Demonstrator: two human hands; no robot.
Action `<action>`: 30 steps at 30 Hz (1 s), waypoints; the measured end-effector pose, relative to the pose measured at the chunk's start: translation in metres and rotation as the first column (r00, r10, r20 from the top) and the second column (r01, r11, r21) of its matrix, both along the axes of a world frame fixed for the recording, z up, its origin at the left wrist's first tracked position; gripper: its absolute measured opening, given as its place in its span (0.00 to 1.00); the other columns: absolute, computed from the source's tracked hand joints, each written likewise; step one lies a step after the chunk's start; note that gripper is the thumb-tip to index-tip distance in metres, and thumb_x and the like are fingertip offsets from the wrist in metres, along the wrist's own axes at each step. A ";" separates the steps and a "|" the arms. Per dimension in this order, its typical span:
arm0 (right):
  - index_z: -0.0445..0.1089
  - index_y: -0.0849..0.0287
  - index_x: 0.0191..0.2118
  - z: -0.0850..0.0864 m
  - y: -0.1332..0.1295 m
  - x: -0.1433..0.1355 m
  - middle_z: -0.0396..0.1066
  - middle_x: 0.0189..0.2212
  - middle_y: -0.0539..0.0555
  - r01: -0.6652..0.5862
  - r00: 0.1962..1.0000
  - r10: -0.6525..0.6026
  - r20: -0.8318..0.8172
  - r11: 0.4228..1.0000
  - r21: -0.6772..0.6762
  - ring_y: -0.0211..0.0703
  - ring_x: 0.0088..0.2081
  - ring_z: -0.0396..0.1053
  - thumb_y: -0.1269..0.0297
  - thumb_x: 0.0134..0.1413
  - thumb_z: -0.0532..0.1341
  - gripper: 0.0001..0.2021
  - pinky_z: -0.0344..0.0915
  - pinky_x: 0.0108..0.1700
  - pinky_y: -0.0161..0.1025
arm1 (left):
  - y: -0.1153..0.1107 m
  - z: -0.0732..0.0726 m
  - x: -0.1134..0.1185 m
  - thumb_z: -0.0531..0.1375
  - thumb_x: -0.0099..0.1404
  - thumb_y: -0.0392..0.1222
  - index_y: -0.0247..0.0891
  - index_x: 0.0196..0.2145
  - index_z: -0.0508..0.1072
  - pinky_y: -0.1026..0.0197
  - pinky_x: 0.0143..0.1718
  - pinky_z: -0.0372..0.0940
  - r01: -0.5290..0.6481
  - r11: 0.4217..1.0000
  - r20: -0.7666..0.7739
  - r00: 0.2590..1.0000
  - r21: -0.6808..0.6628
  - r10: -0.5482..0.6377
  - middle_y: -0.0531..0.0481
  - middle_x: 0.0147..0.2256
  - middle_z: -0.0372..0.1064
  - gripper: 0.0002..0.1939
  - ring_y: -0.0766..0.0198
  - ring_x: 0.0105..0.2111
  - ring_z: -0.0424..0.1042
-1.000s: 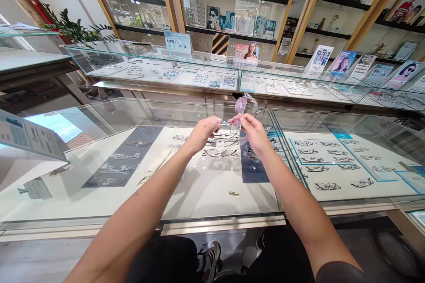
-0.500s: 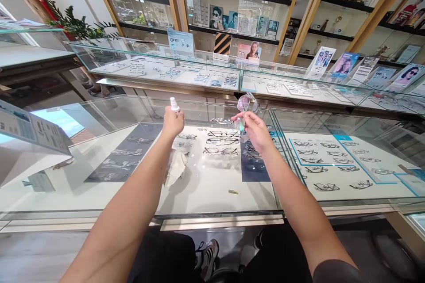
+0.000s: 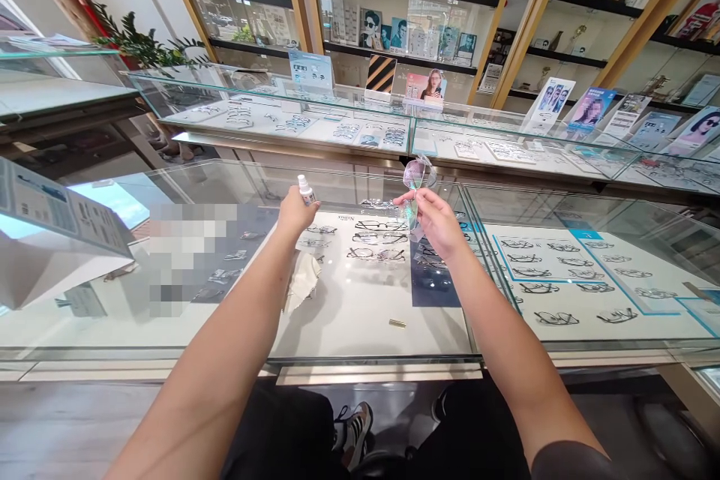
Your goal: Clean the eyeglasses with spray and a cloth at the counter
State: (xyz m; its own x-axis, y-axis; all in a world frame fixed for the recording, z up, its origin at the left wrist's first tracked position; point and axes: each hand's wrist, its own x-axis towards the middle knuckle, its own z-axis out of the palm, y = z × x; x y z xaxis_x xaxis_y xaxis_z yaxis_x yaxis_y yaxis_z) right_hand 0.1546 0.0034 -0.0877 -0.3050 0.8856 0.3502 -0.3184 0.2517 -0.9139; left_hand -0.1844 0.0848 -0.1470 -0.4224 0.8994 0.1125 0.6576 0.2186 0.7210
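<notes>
My left hand [image 3: 295, 211] is wrapped around a small white spray bottle [image 3: 305, 187], its nozzle cap sticking up above the fingers. My right hand [image 3: 436, 219] pinches a pair of glasses [image 3: 417, 178] by the middle, the frame turned on end so one lens is above the fingers and the other below. The lenses show pinkish and greenish reflections. Below my left wrist a cream cleaning cloth [image 3: 304, 279] lies crumpled on the glass counter [image 3: 349, 330].
Several glasses [image 3: 378, 238] lie in rows inside the display case under the glass. A folded sign [image 3: 61, 221] stands at the left. Beyond, a second showcase [image 3: 337, 120] carries upright cards [image 3: 311, 71]. A gold-coloured strip [image 3: 397, 323] appears near the front edge.
My left hand has shifted slightly to the right, and the bottle now tilts with more of its label side showing. The right hand and the glasses stay almost where they were.
</notes>
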 end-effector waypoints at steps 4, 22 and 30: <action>0.77 0.50 0.40 0.000 0.001 0.001 0.83 0.45 0.51 0.002 1.000 -0.002 -0.012 1.000 0.003 0.48 0.51 0.76 0.48 0.64 0.67 0.12 0.69 0.53 0.45 | -0.017 0.018 0.006 0.71 0.62 0.41 0.33 0.68 0.59 0.33 0.70 0.56 -0.088 0.981 -0.056 0.993 0.171 0.099 0.22 0.70 0.57 0.41 0.29 0.72 0.58; 0.77 0.50 0.38 -0.004 0.001 0.001 0.83 0.45 0.52 -0.043 0.999 0.043 0.009 0.998 0.045 0.48 0.50 0.76 0.48 0.64 0.68 0.12 0.67 0.52 0.45 | -0.150 0.031 -0.028 0.68 0.53 0.57 0.43 0.30 0.74 0.52 0.40 0.62 0.112 0.909 -0.483 0.817 -0.402 -0.314 0.38 0.35 0.79 0.16 0.39 0.40 0.77; 0.77 0.49 0.40 -0.009 0.005 0.000 0.84 0.45 0.52 -0.033 0.998 0.031 0.048 0.998 0.044 0.49 0.49 0.77 0.46 0.64 0.67 0.13 0.67 0.51 0.45 | -0.142 0.017 -0.051 0.61 0.56 0.50 0.42 0.28 0.69 0.52 0.38 0.63 0.058 0.964 -0.271 0.954 -0.258 -0.130 0.39 0.33 0.75 0.09 0.43 0.38 0.74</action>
State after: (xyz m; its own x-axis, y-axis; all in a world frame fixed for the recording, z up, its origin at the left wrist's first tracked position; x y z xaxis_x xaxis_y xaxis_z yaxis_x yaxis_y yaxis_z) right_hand 0.1542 0.0082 -0.0971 -0.3505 0.8588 0.3737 -0.2833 0.2831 -0.9163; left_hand -0.2358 -0.0567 -0.1304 -0.3174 0.9482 -0.0132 0.8524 0.2913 0.4342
